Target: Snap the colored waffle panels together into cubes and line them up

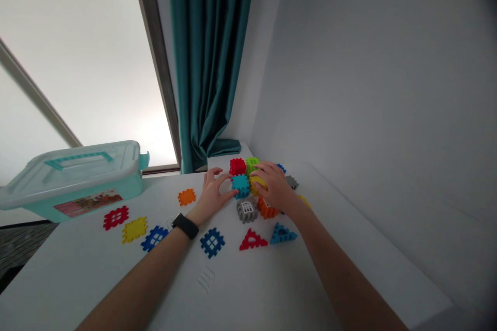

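Note:
A cluster of toothed plastic cubes stands on the white table [264, 289]. At its left side, my left hand [213, 192] has thumb and forefinger curved around the light blue cube [240, 186]. My right hand [273, 184] bends its fingers over the yellow cube [257, 184], partly hiding it. Behind these two are a red cube [237, 167] and a lime green cube [252, 165]. In front sit a grey cube [247, 210] with a white window and an orange cube [266, 209], the latter partly under my right hand.
A lidded teal box [89, 178] stands at the back left. Loose flat pieces lie leftward, including an orange one [187, 197] and a yellow one [134, 229]. Nearer me are a blue window piece [212, 242], a red triangle [253, 240] and a blue triangle [283, 234].

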A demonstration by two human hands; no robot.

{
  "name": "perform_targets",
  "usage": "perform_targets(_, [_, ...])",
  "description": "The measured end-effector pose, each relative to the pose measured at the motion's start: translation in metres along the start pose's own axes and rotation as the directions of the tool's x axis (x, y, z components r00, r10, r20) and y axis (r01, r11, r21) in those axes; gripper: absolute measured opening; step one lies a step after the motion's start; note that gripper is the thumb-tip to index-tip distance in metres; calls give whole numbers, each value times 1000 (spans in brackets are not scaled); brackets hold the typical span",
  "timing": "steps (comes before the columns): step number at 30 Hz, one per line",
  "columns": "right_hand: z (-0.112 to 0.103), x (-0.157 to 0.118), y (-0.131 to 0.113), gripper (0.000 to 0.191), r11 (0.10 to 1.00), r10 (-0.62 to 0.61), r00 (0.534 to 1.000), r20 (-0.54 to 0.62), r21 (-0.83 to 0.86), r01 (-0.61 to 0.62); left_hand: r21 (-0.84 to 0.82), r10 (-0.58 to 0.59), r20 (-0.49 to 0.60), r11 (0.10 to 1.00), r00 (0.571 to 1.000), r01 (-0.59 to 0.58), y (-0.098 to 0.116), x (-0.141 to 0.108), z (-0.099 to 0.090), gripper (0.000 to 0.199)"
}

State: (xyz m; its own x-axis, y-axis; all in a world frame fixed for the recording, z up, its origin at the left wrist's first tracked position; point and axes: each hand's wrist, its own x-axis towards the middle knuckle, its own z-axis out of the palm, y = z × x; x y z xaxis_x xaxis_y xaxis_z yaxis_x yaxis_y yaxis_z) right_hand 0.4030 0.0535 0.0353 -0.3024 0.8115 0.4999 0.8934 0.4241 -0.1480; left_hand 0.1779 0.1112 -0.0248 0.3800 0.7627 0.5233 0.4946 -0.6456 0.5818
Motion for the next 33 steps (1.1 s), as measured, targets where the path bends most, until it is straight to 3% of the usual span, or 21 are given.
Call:
perform_targets(5, [-5,14,8,27,998,58,997,47,-26,-57,-16,-26,16,1000,1000,26,-1,-5,6,38])
perform_targets(13, [-2,22,9,38,995,96,948,303,-29,-91,-38,-28,48,999,998,29,-1,-5,8,39])
perform_targets(33, [4,20,-2,31,996,89,925,370,-60,-72,-24,-69,66,997,995,70,-3,-2,13,40])
